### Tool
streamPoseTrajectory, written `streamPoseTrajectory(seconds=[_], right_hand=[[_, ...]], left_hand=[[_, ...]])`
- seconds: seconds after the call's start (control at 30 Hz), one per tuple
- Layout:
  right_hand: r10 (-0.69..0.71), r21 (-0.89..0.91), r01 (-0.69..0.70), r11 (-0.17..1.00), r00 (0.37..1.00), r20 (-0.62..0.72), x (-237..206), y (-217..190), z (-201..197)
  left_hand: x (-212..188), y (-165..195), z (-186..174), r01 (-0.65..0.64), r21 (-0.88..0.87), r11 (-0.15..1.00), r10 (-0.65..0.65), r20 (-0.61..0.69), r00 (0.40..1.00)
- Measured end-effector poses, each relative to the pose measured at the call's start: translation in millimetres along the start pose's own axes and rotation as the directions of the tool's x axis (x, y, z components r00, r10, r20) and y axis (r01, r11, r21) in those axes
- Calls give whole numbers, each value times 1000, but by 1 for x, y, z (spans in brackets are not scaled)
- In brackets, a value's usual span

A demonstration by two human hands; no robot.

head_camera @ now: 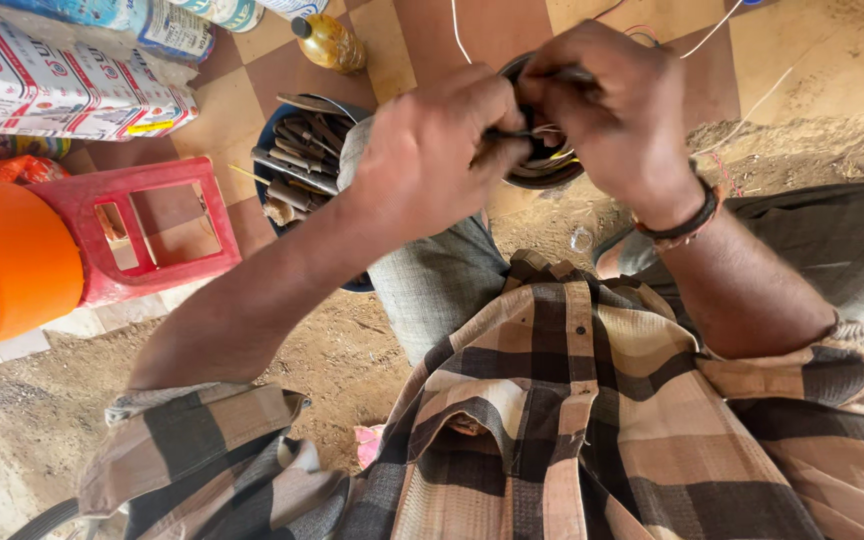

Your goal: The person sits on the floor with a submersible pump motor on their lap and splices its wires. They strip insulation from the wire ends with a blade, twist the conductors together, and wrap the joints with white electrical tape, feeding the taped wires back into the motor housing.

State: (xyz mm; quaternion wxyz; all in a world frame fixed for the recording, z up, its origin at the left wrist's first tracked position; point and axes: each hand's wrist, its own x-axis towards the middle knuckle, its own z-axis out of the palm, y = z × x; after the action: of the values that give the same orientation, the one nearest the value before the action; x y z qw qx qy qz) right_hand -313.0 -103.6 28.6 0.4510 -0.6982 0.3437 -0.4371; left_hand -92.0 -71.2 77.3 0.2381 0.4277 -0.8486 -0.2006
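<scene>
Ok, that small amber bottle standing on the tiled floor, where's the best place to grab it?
Take the amber bottle around its rounded body, coming from the bowl of tools side, probably. Its dark cap is narrow, and boxes crowd its far side.

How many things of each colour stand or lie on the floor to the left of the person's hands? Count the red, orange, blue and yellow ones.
Red: 1, the plastic stool
Orange: 1, the round tub
Blue: 1, the bowl of tools
Yellow: 1, the small bottle
Total: 4
The left hand and right hand grip a dark round part.
</scene>
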Motion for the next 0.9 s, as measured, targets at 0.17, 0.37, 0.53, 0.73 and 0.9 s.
streamPoseTrajectory(seconds=[0.17,0.37,0.53,0.73,0.9], right_hand=[[315,39,-345,938,893,321,29,1,-5],[106,162,-158,974,950,292,11,-11,-13],[-29,-247,106,963,955,296,-6,-12,-16],[-282,-446,371,815,925,254,-19,-5,-14],[-359,-337,425,840,902,241,-18,10,-10]], left_hand=[[1,5,3,-284,524,803,352,-32,935],[-3,-3,0,64,-104,993,-69,-37,997],[-4,13,-2,95,17,995,-95,8,995],[9,8,-2,442,-380,813,-399,190,897],[4,-14,-6,716,-648,260,-419,592,688]])
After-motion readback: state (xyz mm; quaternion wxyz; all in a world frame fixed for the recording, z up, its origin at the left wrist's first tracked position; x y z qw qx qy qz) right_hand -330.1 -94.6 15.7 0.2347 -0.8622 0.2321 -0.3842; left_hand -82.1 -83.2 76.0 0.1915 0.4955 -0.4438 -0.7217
